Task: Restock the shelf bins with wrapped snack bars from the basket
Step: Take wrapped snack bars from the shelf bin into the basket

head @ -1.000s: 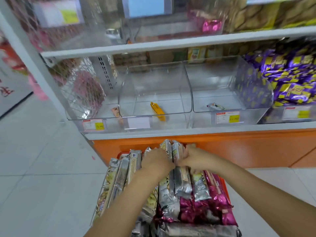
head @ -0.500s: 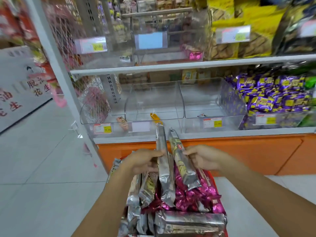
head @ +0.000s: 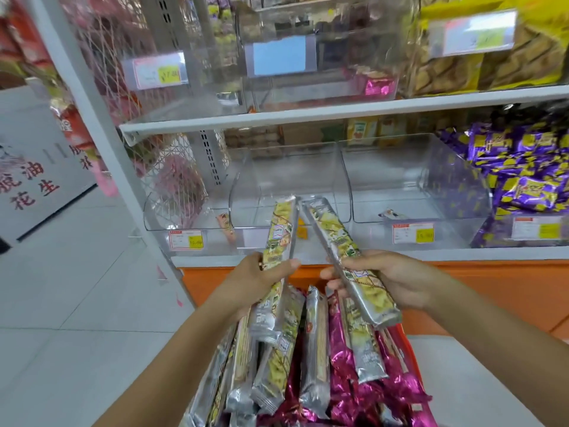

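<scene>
Left hand [head: 261, 277] grips a yellow-and-silver snack bar [head: 280, 229] about mid-length, with fingers and thumb curled round the wrapper. That bar is near upright. Right hand [head: 392, 280] grips a second bar [head: 331, 238] of the same kind on its lower half, tilted up and to the left. The top ends of the two bars are close but apart, in front of the middle clear bin [head: 292, 167]. Both bars are held in the air above the basket [head: 407, 345].

The basket has an orange rim and is packed with silver bars [head: 315, 349] and magenta-wrapped bars [head: 341, 374].

- Middle bin: one small orange-yellow piece [head: 302, 231], partly hidden behind the held bars.
- Right bin [head: 400, 174]: one small wrapper [head: 391, 214] on its floor.
- Left bin [head: 181, 211]: one small pack [head: 225, 224] near its right wall.
- Far right: heap of purple-and-yellow packs [head: 523, 186].
</scene>
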The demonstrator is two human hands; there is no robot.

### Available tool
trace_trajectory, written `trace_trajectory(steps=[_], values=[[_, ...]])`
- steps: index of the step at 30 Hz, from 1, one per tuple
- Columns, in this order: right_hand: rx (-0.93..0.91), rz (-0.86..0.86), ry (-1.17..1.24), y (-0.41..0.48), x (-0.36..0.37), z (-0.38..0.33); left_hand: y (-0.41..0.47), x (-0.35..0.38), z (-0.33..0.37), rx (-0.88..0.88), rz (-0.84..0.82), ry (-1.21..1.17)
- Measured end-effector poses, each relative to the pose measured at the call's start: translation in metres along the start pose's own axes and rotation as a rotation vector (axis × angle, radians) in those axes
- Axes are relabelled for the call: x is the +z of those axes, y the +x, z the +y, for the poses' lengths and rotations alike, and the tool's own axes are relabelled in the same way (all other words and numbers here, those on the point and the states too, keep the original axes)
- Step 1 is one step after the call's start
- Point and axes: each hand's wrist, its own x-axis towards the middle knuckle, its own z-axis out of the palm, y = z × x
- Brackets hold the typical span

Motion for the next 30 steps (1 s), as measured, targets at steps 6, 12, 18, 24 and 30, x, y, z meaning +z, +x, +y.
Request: trace_trajectory(steps=[6,12,18,24,30], values=[[-0.093,0.1,-0.16,-0.016,0.03,-0.004,-0.027,-0.001,0.007,0.002,0.117,-0.232],[-0.272,0.185,-0.286,-0.031,0.068,-0.006,-0.058,-0.005,0.025,0.042,-0.032,-0.512],[-0.465,0.395,-0.592,-0.034,0.107,-0.008,-0.078,-0.012,0.037,0.154,-0.036,-0.513],[-0.633,0.385,-0.917,-0.024,0.124,-0.011,-0.083,-0.033,0.047,0.182,0.024,-0.619],[-0.728,0.386,-0.991,0.012,0.142,-0.04,-0.044,-0.076,0.067,0.216,0.089,-0.6]])
